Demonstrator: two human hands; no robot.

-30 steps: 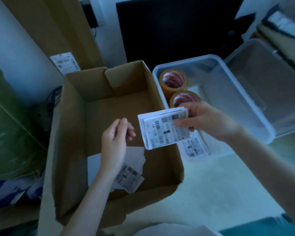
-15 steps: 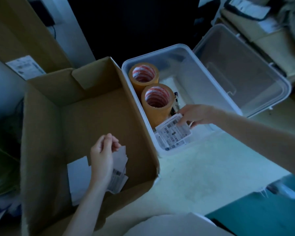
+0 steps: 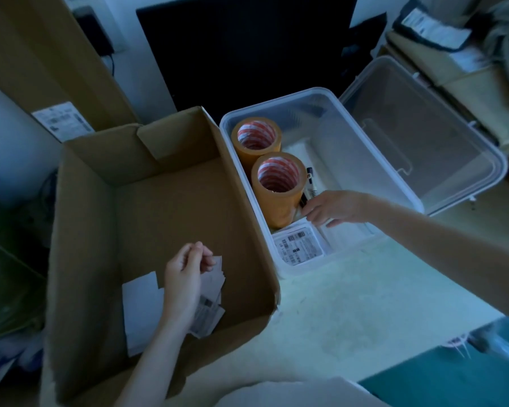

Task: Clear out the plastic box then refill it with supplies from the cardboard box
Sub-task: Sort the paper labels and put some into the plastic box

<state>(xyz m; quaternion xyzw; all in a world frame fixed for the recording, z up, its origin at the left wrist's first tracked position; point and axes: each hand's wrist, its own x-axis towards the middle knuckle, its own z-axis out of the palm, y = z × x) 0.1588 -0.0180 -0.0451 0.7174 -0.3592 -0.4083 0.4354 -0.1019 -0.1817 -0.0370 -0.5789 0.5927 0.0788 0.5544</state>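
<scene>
Cardboard box: left hand loosely curled | clear plastic box: right hand fingers spread

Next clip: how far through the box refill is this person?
Well into refilling. Done: two tape rolls, a pen and a label stack sit in the plastic box. In hand: the right hand is open above the labels. Left: label sheets in the cardboard box, under the left hand.
</scene>
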